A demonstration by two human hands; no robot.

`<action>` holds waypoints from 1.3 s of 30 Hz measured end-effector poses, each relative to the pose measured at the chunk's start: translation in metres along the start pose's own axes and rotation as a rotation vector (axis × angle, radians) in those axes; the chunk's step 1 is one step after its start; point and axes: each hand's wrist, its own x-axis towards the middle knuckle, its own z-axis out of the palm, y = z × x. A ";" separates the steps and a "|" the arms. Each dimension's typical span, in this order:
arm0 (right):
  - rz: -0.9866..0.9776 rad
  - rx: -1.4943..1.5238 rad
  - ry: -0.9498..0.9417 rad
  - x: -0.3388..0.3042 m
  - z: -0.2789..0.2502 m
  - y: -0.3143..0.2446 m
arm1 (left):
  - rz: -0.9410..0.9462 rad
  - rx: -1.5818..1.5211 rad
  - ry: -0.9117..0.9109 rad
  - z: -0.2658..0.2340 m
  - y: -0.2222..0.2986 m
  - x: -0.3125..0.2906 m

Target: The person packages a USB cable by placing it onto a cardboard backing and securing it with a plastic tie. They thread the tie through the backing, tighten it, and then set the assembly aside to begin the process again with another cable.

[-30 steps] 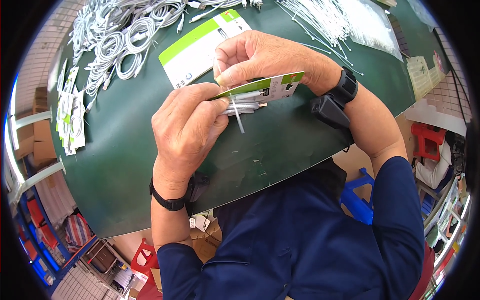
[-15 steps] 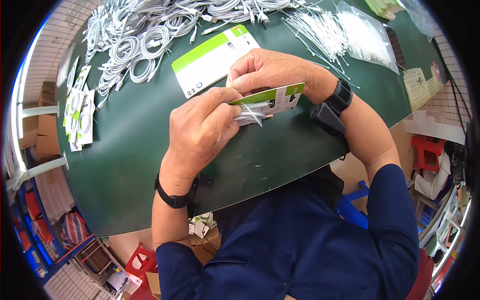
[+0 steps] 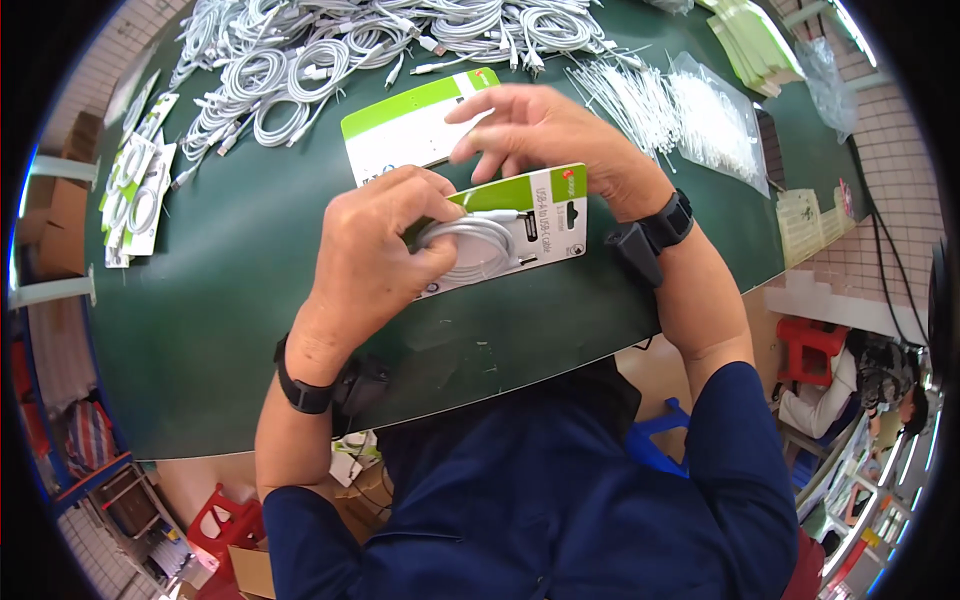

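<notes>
Pinching a green-and-white card (image 3: pixel 560 218) between thumb and fingers, the left hand (image 3: pixel 375 240) grips it at its nine o'clock end, thumb over the coiled pale cable (image 3: pixel 482 248) that lies on its face. The card is tilted above the green table (image 3: pixel 220 340), cable side toward the camera. At twelve o'clock from it, the right hand (image 3: pixel 540 130) has its fingers spread and slightly blurred, with nothing visible between them; whether it touches the card's upper edge, I cannot tell. Counting from the held card, a second card (image 3: pixel 392 140) lies flat between ten and eleven o'clock, a heap of pale cables (image 3: pixel 320 65) sprawls beyond it toward eleven, loose white ties (image 3: pixel 632 108) fan out between one and two, a clear bag (image 3: pixel 715 120) sits at two, and several carded cables (image 3: pixel 135 200) overlap at nine.
</notes>
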 end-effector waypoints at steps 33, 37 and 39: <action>-0.812 -0.955 0.336 0.005 0.041 0.018 | -0.444 -0.245 0.029 0.003 -0.027 -0.015; -0.691 -0.855 0.380 0.003 0.042 0.015 | -0.439 -0.278 -0.009 0.004 -0.024 -0.016; -0.637 -0.890 0.340 0.003 0.041 0.015 | -0.437 -0.292 -0.024 0.004 -0.023 -0.017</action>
